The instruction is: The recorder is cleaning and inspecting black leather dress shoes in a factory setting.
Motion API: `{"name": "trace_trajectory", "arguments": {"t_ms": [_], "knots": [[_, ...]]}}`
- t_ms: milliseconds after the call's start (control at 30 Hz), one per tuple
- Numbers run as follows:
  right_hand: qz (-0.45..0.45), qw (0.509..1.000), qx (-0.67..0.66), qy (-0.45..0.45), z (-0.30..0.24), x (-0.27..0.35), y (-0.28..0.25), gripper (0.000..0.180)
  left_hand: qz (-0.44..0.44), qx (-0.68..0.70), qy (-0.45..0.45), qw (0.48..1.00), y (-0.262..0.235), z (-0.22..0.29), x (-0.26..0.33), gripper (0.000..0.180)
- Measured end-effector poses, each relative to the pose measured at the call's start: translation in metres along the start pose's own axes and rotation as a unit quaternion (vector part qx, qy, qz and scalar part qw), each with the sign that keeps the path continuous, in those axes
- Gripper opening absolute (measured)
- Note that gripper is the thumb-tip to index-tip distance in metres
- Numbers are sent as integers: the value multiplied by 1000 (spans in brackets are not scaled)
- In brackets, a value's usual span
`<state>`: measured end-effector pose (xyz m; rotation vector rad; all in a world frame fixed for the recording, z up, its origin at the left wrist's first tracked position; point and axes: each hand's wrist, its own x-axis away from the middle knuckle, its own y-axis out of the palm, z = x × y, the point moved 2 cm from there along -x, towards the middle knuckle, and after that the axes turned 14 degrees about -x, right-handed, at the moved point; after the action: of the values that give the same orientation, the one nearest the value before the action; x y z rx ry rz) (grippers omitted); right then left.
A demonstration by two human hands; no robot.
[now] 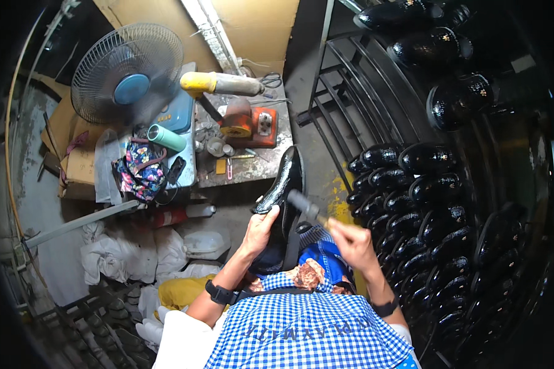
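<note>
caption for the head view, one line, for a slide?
Left hand steadies a glossy black shoe; right hand holds a hammer beside racked shoes.

The hammer (306, 206) in the right hand (351, 245) is smeared by motion blur, so its head shape is anyone's guess. The left hand (260, 230) covers the heel end of the glossy black shoe (283, 181), and whatever props the shoe up is lost in shadow under it. Out at 3 o'clock the racked black shoes (425, 203) melt into the dark rim, no way to count them. Small bits on the workbench (252, 166) at 12 o'clock are too tiny to tell apart. At 6 o'clock the checked apron (308, 332) gets cut off by the edge.
</note>
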<state>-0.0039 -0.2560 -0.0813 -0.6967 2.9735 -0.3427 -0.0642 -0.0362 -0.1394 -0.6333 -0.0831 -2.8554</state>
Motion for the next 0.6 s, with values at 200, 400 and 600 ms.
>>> {"name": "trace_trajectory", "arguments": {"t_ms": [200, 400, 600], "knots": [[88, 996, -13, 30, -4, -16, -33, 22, -30, -32, 28, 999, 24, 21, 0, 30], [2, 982, -123, 142, 5, 59, -32, 22, -58, 26, 0, 998, 26, 3, -9, 30], [148, 988, -37, 2, 13, 7, -72, 24, -117, 31, -3, 993, 57, 15, -6, 31]]}}
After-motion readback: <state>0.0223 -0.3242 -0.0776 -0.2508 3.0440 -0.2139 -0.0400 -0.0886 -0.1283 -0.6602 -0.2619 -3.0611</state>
